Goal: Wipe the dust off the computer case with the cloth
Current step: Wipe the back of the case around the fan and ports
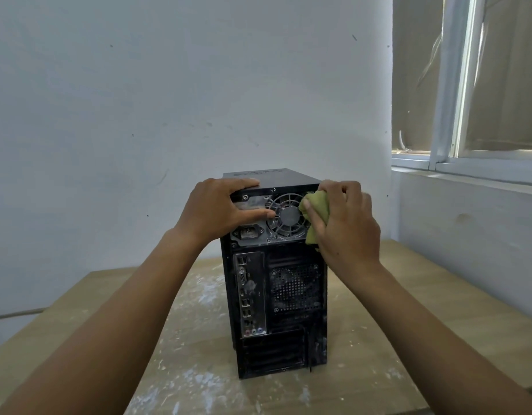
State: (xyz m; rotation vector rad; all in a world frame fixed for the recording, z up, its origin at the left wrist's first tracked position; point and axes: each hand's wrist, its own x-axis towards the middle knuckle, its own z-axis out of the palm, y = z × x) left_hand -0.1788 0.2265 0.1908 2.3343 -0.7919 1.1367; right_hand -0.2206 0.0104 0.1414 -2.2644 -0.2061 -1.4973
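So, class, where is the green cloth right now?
In the head view, the green cloth is right of centre, gripped in the right hand against the back of the computer case, right of its upper fan.

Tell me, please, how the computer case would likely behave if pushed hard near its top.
The computer case stands tall and narrow on the table, so a high push could probably tip it; the left hand on its top edge likely braces it. Its metal panels look rigid, so it should not flex under the cloth.
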